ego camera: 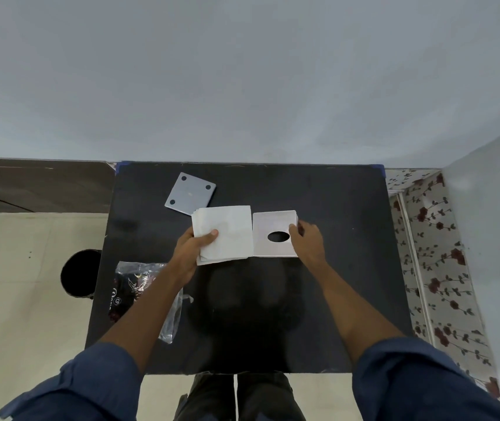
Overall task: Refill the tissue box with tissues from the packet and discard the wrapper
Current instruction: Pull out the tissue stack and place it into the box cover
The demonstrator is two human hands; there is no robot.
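A stack of white tissues (227, 232) lies at the middle of the black table (333, 284), and my left hand (195, 246) grips its near left corner, thumb on top. Right beside it stands the white tissue box (268, 223) with an oval hole in its top face. My right hand (307, 238) holds the box by its right side. The grey square base plate of the box (190, 193), with dark round feet, lies loose behind the tissues. The clear plastic wrapper (142, 287) with dark print lies flat at the table's left, partly under my left forearm.
A black round bin (80, 273) stands on the pale floor left of the table. A wall runs behind the table, and a floral cloth (437, 268) hangs on the right. My legs show below the table's near edge.
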